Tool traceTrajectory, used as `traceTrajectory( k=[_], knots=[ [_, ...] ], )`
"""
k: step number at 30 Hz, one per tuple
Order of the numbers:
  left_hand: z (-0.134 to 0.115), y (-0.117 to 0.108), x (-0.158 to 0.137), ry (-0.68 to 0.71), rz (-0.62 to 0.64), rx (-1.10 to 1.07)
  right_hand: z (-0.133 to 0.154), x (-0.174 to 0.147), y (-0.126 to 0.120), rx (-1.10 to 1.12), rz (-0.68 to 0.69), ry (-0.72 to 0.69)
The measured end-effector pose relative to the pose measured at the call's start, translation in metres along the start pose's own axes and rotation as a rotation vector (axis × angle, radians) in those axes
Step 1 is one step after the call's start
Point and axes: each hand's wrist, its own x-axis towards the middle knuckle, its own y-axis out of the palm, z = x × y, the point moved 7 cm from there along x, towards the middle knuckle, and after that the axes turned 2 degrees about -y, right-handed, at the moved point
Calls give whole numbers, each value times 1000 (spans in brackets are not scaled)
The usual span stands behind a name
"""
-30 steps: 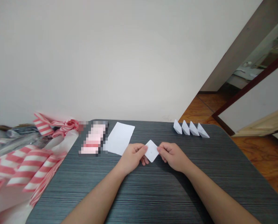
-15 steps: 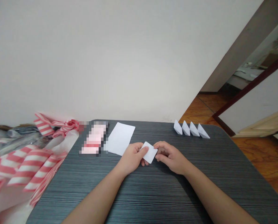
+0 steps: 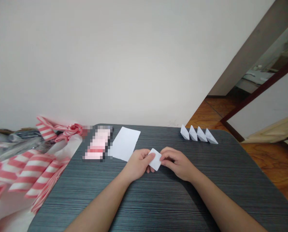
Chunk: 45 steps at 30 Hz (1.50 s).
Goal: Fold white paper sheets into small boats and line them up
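Note:
A small folded piece of white paper is held just above the dark table, one corner toward me. My left hand grips its left side, thumb on top and fingers underneath. At the right corner, my right hand pinches the paper's edge between thumb and fingertips. Beyond my left hand lies a flat stack or sheet of white paper. Several folded white paper boats stand in a row at the far right of the table.
A pixelated pinkish object lies at the table's left. The dark wood-grained table meets a pale wall at its far edge. Red-and-white striped cloth is heaped off the left side. Wooden floor shows at right.
My right thumb and fingertips have closed on the right corner of the folded paper. The paper has turned slightly in my left hand.

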Motion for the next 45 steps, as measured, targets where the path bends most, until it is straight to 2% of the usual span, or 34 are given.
traceTrajectory(
  k=[3, 12, 20, 27, 32, 39, 45],
  knots=[
    [-2, 1, -1, 9, 33, 26, 2, 0, -1, -26, -15, 4],
    [0, 4, 0, 1, 55, -22, -10, -5, -6, -133, -114, 171],
    [-6, 7, -1, 29, 71, -22, -12, -7, -12, -146, -178, 183],
    [-2, 7, 0, 10, 56, 49, -20, -11, -4, -84, -139, 237],
    [-1, 7, 0, 4, 51, 40, -26, -12, -2, -7, -164, 254],
    [1, 5, 1, 8, 22, 48, -21, -8, 1, -53, -51, 294],
    [2, 4, 0, -3, 5, 64, -20, -8, 1, -49, -55, 295]
  ],
)
